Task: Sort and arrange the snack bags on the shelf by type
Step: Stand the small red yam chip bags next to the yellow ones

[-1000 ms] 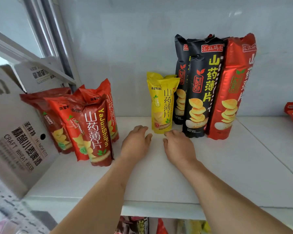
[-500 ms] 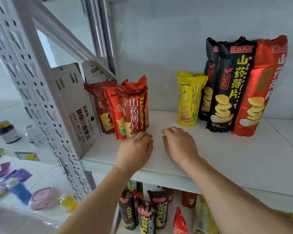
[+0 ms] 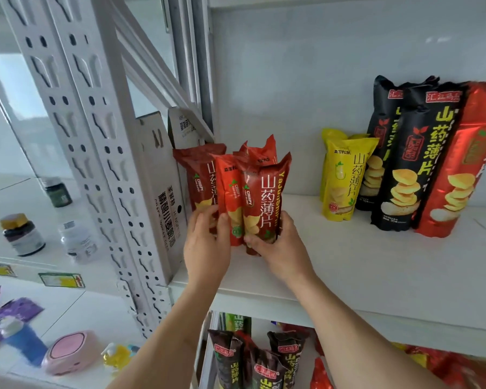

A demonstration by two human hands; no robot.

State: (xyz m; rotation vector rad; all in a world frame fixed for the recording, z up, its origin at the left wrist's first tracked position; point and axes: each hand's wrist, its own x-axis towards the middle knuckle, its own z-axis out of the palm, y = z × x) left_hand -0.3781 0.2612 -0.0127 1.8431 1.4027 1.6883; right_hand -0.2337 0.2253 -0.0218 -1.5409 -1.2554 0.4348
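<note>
Clasped between the left hand (image 3: pixel 205 248) and right hand (image 3: pixel 278 248), the red snack bags (image 3: pixel 253 197) beside the cardboard box (image 3: pixel 163 192) could be toppled if squeezed unevenly.

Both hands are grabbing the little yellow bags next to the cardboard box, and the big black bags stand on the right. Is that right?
Not quite. In the head view the left hand and right hand hold the small red bags beside the cardboard box. The yellow bags stand untouched; the black bags are on the right.
</note>
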